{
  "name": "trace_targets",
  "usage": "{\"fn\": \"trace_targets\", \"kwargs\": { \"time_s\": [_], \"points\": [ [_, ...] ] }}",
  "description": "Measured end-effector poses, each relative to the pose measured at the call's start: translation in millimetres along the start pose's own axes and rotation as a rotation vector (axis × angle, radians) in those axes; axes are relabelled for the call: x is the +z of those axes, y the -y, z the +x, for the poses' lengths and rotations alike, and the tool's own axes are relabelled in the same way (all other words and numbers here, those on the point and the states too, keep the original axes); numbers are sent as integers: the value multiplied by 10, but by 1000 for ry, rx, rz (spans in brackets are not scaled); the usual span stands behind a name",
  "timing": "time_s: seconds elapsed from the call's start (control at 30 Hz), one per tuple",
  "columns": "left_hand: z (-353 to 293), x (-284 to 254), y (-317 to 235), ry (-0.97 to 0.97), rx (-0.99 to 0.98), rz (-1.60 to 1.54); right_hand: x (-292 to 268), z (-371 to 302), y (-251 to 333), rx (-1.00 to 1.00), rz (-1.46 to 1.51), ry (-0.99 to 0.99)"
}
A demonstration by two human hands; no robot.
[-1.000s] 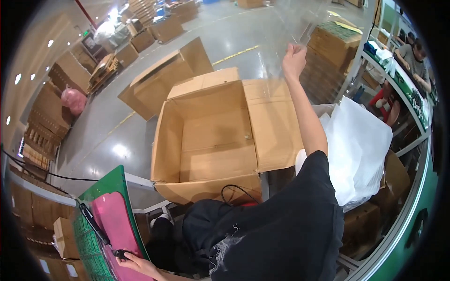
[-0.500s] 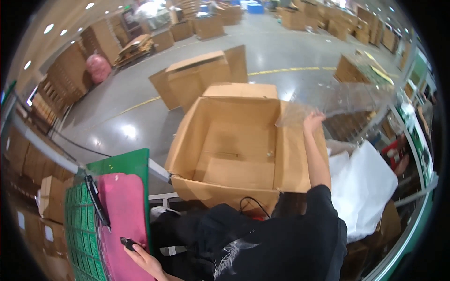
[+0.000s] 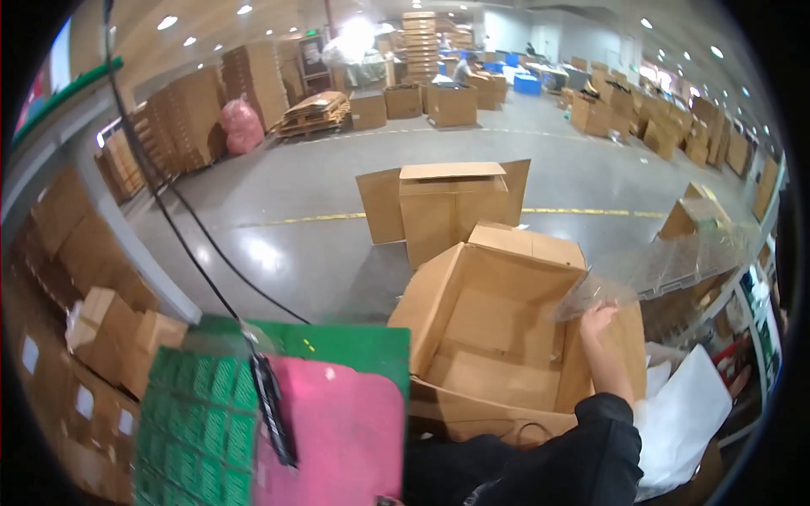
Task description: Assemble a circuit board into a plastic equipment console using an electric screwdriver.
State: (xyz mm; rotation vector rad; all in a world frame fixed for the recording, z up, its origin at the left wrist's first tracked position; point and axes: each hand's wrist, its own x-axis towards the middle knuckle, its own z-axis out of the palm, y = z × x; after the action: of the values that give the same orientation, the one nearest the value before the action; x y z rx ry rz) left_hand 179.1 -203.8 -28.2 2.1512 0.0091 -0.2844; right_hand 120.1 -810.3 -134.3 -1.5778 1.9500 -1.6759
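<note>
My right hand point(image 3: 599, 318) is closed on the near edge of a clear plastic tray point(image 3: 688, 266) with moulded edges, held out over the right flap of a large open cardboard box point(image 3: 494, 350). The inside of that box shows bare cardboard. My left hand is out of view past the lower edge; only the tip of a small black tool point(image 3: 388, 501) shows there, on the pink mat point(image 3: 346, 422). A black pen-shaped power tool point(image 3: 272, 413) on a cable lies over the mat, beside a green gridded panel point(image 3: 198, 426).
White foam sheeting point(image 3: 685, 422) sits right of the box. Another open carton point(image 3: 451, 207) stands beyond it on the floor. Black cables point(image 3: 198, 278) hang at the left near a grey frame post point(image 3: 126, 219). Stacked cartons point(image 3: 76, 363) line the left side.
My view has lifted and turned left, so the box and bench sit lower and further right. My left hand has left the picture. The right hand still grips the clear tray.
</note>
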Motion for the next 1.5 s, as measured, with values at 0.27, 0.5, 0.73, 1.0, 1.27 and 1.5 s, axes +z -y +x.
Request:
{"fn": "trace_targets", "kwargs": {
  "time_s": [0.27, 0.5, 0.73, 1.0, 1.27, 1.5],
  "points": [
    [273, -217, -610, 287, -19, -503, 30, -343, 1242, 260, 48, 342],
    [981, -468, -1096, 756, 123, -240, -932, 306, 1851, 253, 178, 356],
    [1175, 837, -1782, 1124, 459, 129, -1591, 597, 1444, 328, 342, 585],
    [1292, 2160, -2671, 1116, -202, -212, -2049, 930, 2329, 660, 555, 570],
    [1630, 2373, -4113, 1446, -602, -1271, -1877, 785, 2900, 494, 977, 336],
    [2074, 2499, -4811, 1395, -219, -973, -1754, 881, 2993, 506, 1127, 313]
  ]
}}
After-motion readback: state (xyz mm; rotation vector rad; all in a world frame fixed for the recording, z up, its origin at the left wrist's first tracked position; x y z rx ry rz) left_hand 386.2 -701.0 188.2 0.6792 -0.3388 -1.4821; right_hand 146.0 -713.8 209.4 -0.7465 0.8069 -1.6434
